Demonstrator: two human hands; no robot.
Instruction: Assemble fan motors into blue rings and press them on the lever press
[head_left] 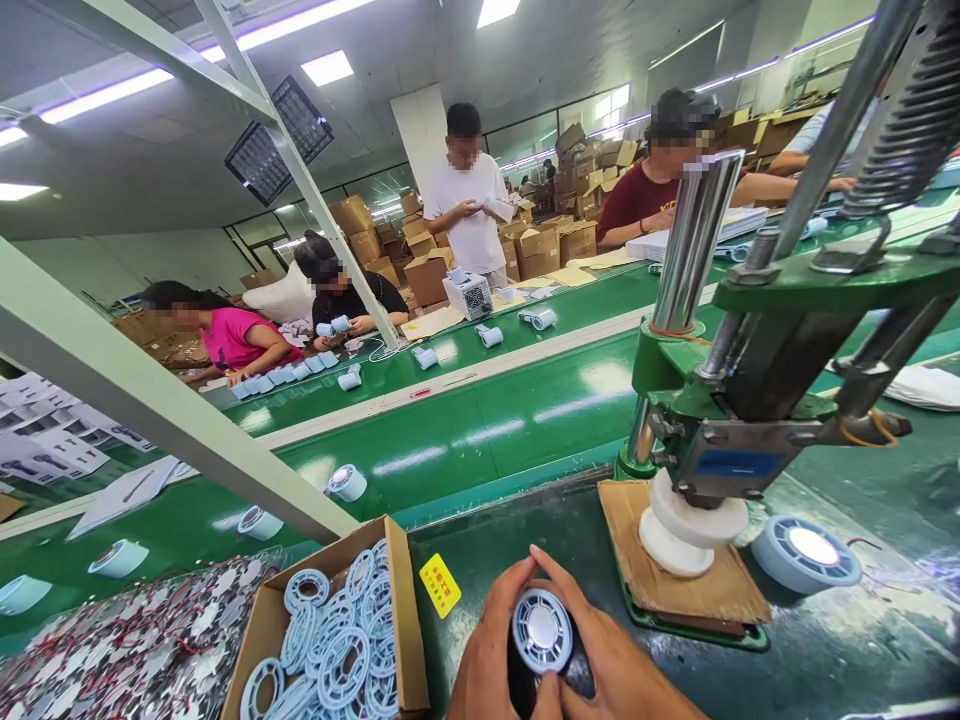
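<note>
While both hands meet low at the near edge of the green bench [525, 520], the left hand [491, 650] and the right hand [607, 660] are closed together around one small round fan housing [541, 630], pale blue with a grille ring and a shiny centre, its face turned up toward the camera; the left thumb lies along its left rim and the right fingers curl over its top and right side, so each hand is clamped on it. Just left of the hands sits an open cardboard box [409, 600] heaped with pale blue grille rings [337, 640] (a yellow label [439, 585] is stuck on the bench by its corner). To the right, a green hand press [742, 400] stands on a brown pad [675, 580], its white round head [686, 525] resting low over the pad, and a second blue housing [806, 553] lies just beside it. Farther off, more blue parts sit on the conveyor belt [465, 430], where several other people work on the far side.
</note>
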